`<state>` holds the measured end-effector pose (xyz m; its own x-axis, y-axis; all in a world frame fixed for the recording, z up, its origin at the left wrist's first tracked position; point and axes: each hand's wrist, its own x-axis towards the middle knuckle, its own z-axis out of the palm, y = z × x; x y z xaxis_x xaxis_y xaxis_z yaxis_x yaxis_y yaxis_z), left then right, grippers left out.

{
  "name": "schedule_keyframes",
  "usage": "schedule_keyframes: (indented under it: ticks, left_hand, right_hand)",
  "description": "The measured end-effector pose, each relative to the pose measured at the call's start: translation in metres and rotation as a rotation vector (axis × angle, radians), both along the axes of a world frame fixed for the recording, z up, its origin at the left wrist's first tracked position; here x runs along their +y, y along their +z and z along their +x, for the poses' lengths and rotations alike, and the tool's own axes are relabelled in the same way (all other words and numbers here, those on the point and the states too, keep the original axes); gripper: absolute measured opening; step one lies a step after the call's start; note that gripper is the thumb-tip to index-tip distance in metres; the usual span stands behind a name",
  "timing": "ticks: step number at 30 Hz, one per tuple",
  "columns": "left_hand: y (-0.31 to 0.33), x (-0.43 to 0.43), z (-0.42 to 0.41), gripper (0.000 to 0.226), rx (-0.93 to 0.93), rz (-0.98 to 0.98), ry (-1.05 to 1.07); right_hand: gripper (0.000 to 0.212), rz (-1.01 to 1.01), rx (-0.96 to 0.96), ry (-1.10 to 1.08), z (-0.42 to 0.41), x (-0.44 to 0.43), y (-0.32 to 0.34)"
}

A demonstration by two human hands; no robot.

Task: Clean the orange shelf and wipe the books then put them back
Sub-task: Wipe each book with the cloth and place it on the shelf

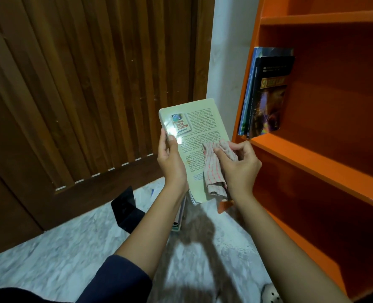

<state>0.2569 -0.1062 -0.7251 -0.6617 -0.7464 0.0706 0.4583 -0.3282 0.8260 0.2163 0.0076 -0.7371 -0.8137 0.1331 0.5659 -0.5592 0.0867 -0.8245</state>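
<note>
Holding book (194,138) between both hands | left hand (170,158) grips its left edge | right hand (239,166) presses striped cloth (214,169) onto back cover | shelved book (268,95) reads "CYBER LAW" on orange shelf (323,162)

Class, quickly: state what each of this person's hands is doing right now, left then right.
Left hand: grips the pale book by its left edge.
Right hand: holds the striped cloth against the book's cover.
</note>
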Motion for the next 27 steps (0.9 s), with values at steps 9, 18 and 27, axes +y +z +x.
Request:
schedule_keyframes:
  ticks: [9,18,27]
  left_hand:
    - [0.003,-0.004,-0.001,0.038,-0.015,-0.016,0.021]
    - [0.007,-0.009,0.007,0.042,0.006,-0.106,-0.023]
    - [0.005,0.0,0.009,0.039,-0.025,-0.223,-0.007]
  right_hand:
    - [0.07,0.537,0.042,0.156,0.014,-0.001,-0.028]
    - [0.047,0.357,0.058,0.078,0.017,-0.016,-0.035]
    - [0.038,0.566,0.335,0.095,-0.004,-0.053,0.05]
